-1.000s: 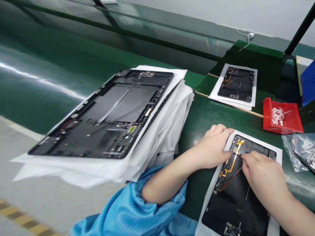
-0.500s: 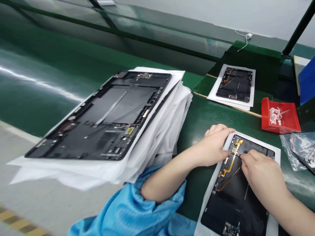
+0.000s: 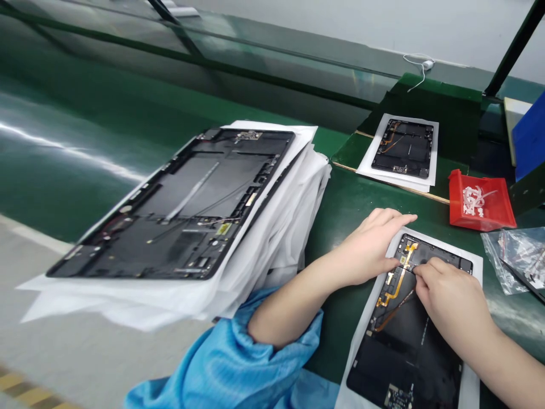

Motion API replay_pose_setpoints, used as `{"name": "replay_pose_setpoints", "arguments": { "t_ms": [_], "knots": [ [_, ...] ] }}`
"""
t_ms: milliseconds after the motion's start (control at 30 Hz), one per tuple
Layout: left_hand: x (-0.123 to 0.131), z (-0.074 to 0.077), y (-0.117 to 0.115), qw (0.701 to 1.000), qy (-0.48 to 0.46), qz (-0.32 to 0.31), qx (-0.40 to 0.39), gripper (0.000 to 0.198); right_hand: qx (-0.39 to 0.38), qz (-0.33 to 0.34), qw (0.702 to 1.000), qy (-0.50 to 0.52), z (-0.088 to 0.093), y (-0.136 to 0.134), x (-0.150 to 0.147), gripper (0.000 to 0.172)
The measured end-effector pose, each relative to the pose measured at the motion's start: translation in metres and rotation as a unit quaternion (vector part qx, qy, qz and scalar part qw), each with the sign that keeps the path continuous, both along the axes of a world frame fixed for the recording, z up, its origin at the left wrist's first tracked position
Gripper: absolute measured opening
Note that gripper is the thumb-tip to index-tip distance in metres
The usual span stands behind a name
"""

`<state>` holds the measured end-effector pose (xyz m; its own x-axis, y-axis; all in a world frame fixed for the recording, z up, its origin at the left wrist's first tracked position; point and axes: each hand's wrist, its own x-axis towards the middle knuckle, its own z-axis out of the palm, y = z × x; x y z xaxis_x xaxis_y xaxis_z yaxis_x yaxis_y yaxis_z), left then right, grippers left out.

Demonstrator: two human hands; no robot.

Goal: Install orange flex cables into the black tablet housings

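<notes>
Resting on a white sheet (image 3: 472, 392) on the green table (image 3: 340, 227), an open black device housing (image 3: 392, 363) is found in front of the person, its inner side exposed. A gold ribbon cable (image 3: 399, 287) is seen along its left edge, near the upper corner. The left hand (image 3: 377, 244) is placed at that edge, thumb and forefinger spread wide apart, the thumb laid by the cable. The right hand (image 3: 451, 295) is held over the housing, fingers curled and brought down beside the cable; whether a small part is pinched there cannot be told. A clear plastic bag (image 3: 491, 255) is noted to the right, and beyond it a red bin (image 3: 502, 210) in which white pieces (image 3: 473, 201) are contained. A second housing (image 3: 402, 147) is set farther back on white sheeting. To the left, a larger-looking housing (image 3: 170, 218) is supported on a stack of white sheets (image 3: 272, 238).
</notes>
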<state>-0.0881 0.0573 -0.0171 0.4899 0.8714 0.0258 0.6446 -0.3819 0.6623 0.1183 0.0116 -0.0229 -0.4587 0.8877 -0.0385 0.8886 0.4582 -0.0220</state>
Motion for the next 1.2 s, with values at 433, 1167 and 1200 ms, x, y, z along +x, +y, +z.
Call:
{"name": "replay_pose_setpoints", "arguments": {
  "t_ms": [433, 1167, 1200],
  "knots": [
    [0.000, -0.003, 0.002, 0.988, 0.017, -0.071, 0.135, 0.086, -0.040, -0.020, 0.999, -0.006, 0.003, 0.003, -0.003, 0.018],
    [0.010, 0.004, 0.003, 0.977, 0.093, -0.072, 0.177, 0.090, -0.134, -0.050, 0.990, -0.007, 0.015, 0.011, -0.001, 0.022],
    [0.010, 0.003, 0.003, 0.977, 0.094, -0.072, 0.177, 0.090, -0.137, -0.050, 0.989, -0.007, 0.015, 0.011, -0.001, 0.021]
  ]
}}
